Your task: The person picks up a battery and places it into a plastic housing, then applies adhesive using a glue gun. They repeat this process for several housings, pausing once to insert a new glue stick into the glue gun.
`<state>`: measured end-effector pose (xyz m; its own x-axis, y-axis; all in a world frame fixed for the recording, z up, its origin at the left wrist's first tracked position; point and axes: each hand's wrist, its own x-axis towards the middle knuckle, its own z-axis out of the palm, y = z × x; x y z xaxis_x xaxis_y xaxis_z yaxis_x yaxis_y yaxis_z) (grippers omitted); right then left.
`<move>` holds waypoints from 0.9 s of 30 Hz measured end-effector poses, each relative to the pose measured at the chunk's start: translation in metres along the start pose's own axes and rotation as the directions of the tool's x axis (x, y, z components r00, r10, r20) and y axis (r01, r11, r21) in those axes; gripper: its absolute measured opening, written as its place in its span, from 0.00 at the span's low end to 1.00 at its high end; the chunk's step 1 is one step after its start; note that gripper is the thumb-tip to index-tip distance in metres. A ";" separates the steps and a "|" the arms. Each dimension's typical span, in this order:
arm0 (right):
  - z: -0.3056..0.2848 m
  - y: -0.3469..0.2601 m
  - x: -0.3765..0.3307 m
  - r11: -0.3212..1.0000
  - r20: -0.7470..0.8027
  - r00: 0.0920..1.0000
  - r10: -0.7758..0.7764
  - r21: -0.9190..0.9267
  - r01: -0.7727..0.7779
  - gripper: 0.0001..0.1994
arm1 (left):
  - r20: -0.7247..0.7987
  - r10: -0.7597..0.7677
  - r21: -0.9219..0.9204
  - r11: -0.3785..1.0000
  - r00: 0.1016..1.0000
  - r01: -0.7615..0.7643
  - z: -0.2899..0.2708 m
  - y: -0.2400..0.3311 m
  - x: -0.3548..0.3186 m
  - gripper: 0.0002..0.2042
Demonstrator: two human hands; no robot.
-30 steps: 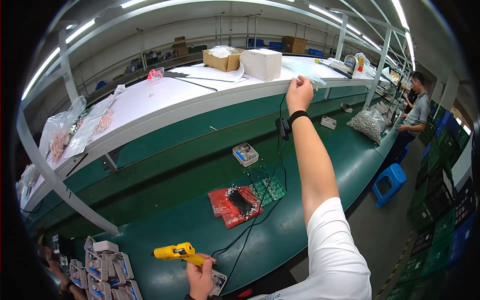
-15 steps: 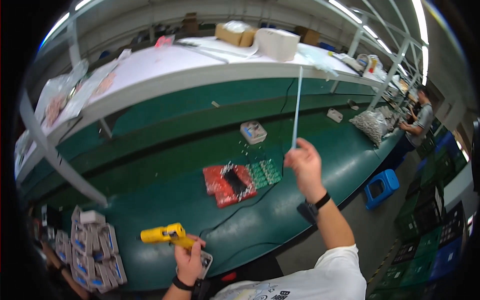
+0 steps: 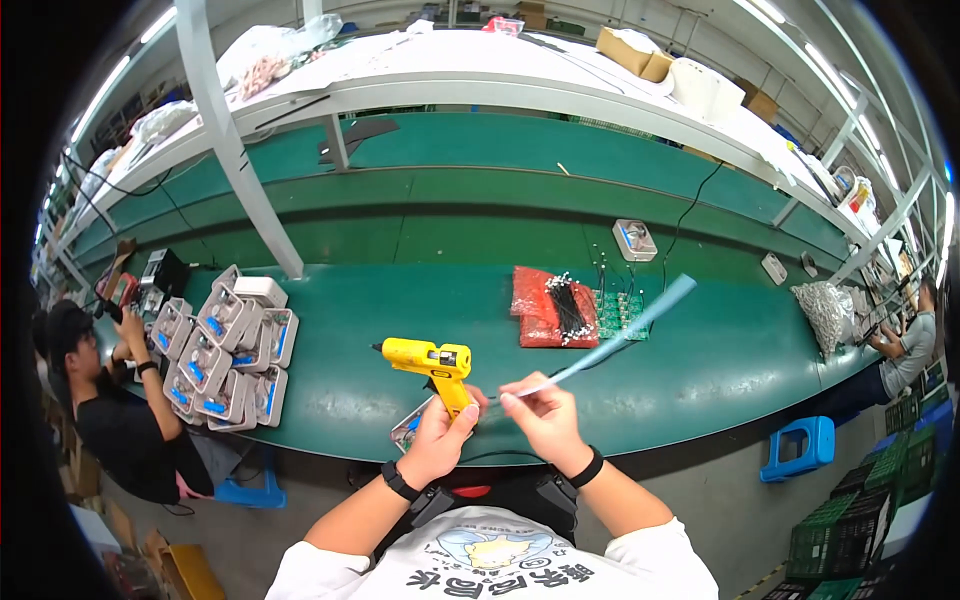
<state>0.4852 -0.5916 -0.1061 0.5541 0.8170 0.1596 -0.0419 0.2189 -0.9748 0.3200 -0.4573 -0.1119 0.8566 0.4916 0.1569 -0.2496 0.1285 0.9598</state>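
Note:
A yellow glue gun (image 3: 425, 358) is gripped by its handle in my left hand (image 3: 438, 440), nozzle pointing left. My right hand (image 3: 545, 418) pinches one end of a long, pale translucent glue stick (image 3: 635, 325), which slants up to the right. The fingertips of both hands are close together behind the gun's handle. Partly hidden beyond my left hand, a grey plastic casing (image 3: 406, 428) lies at the bench edge. Farther off on the bench are a red plastic bag (image 3: 533, 322), a bundle of black wires with white ends (image 3: 570, 308) and green circuit boards (image 3: 620, 312).
Several grey casings (image 3: 225, 350) are piled on the green bench (image 3: 350, 420) at left, beside a seated co-worker (image 3: 110, 400). One casing (image 3: 634, 240) sits farther back. A shelf (image 3: 450, 75) spans behind. Blue stool (image 3: 800, 447) and another person (image 3: 905, 345) are at right.
My right hand has come down and left with the glue stick, close to my left hand. The view has swung left, bringing the casing pile and the co-worker further into sight.

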 end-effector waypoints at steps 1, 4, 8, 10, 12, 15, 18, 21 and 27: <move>0.003 -0.014 0.005 0.998 0.001 0.998 -0.064 -0.017 0.064 0.08 | -0.001 -0.022 0.005 1.000 1.000 0.022 -0.003 -0.002 -0.005 0.09; 0.014 -0.043 0.013 0.981 0.001 0.982 -0.189 -0.051 0.189 0.07 | 0.042 -0.051 -0.044 0.998 0.998 0.053 -0.003 -0.001 -0.014 0.09; 0.026 -0.050 0.016 0.976 0.038 0.976 -0.215 0.044 0.213 0.08 | 0.091 -0.061 -0.087 0.994 0.994 0.069 0.002 -0.001 -0.017 0.07; 0.027 -0.048 0.014 0.969 0.011 0.969 -0.246 0.017 0.246 0.08 | 0.104 -0.063 -0.097 0.993 0.993 0.073 0.002 -0.001 -0.018 0.06; 0.028 -0.046 0.011 0.966 -0.004 0.966 -0.260 0.004 0.260 0.08 | 0.130 -0.066 -0.059 0.996 0.989 0.074 0.001 -0.002 -0.018 0.06; 0.026 -0.043 0.009 0.953 -0.035 0.955 -0.294 0.067 0.296 0.08 | 0.139 -0.070 -0.050 0.996 0.988 0.078 0.003 -0.003 -0.019 0.07; 0.028 -0.043 0.011 0.959 -0.054 0.960 -0.274 0.066 0.277 0.08 | 0.134 -0.074 -0.071 0.994 0.988 0.084 0.006 -0.005 -0.019 0.08; 0.029 -0.038 0.011 0.961 -0.066 0.961 -0.269 0.052 0.273 0.09 | 0.105 -0.082 -0.031 0.996 0.991 0.085 0.004 -0.011 -0.023 0.08; 0.034 -0.024 0.010 0.961 -0.040 0.961 -0.273 -0.065 0.270 0.11 | 0.058 -0.096 0.031 0.995 0.994 0.095 0.003 -0.012 -0.029 0.07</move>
<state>0.4631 -0.5707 -0.0761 0.5775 0.7041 0.4132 0.1632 0.3963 -0.9035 0.2993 -0.4758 -0.1279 0.9015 0.4259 0.0769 -0.1532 0.1478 0.9771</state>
